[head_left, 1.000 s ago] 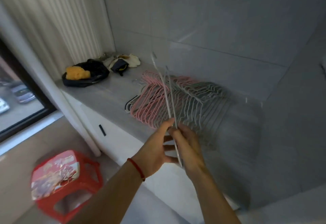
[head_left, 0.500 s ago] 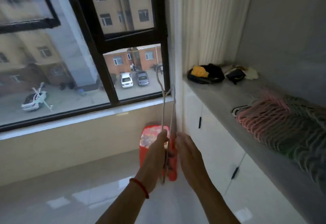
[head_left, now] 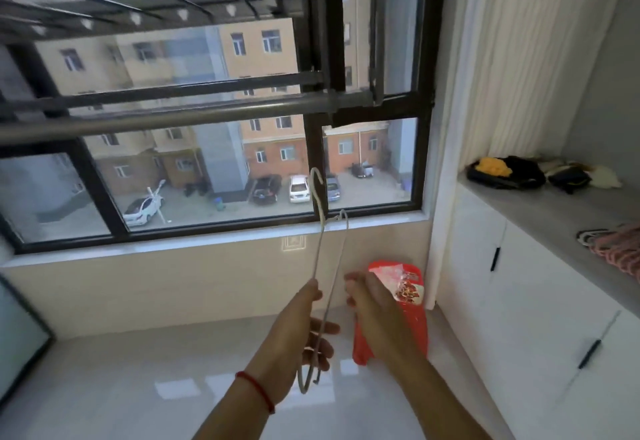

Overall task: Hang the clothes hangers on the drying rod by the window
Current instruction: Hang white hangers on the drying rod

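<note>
While our left hand (head_left: 306, 332) grips a white hanger (head_left: 323, 266) edge-on below the rod (head_left: 173, 119) by the window, right hand (head_left: 372, 304) just beside it with fingers loose and holding nothing, we judge lifting the hook over the rod comes next.

Two bare forearms are seen from the head camera, with no sleeves reaching the wrists. A thin red string bracelet (head_left: 256, 391) is worn around the wrist of the left hand (head_left: 304, 332). The right hand (head_left: 375, 315) appears unadorned, though its fingertips are blurred.
</note>
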Available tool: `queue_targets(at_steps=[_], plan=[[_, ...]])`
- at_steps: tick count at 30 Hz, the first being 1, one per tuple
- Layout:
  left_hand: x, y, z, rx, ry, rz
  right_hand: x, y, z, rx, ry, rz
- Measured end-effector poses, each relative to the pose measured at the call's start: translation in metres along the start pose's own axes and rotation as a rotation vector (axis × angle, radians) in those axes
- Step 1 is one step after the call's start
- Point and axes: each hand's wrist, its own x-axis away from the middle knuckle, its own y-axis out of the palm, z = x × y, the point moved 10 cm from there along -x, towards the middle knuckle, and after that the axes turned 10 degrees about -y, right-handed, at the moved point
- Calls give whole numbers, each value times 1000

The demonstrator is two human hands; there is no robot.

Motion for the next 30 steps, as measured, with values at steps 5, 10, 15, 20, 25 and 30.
queue_targets(at_steps=[5, 10, 15, 20, 25, 30], plan=[[47, -111, -25, 111, 61, 95, 17, 125, -36, 19, -44, -182], [78, -234, -42, 268, 94, 244, 31, 252, -83, -18, -137, -391], [97, -349, -48, 409, 115, 412, 27, 368, -128, -41, -251, -586], [121, -454, -45, 512, 109, 636, 13, 457, -164, -76, -332, -738], [160, -541, -35, 547, 108, 797, 2, 536, -210, -96, -409, -884], [197, -620, -34, 612, 143, 842, -5, 614, -257, -155, -462, -943]])
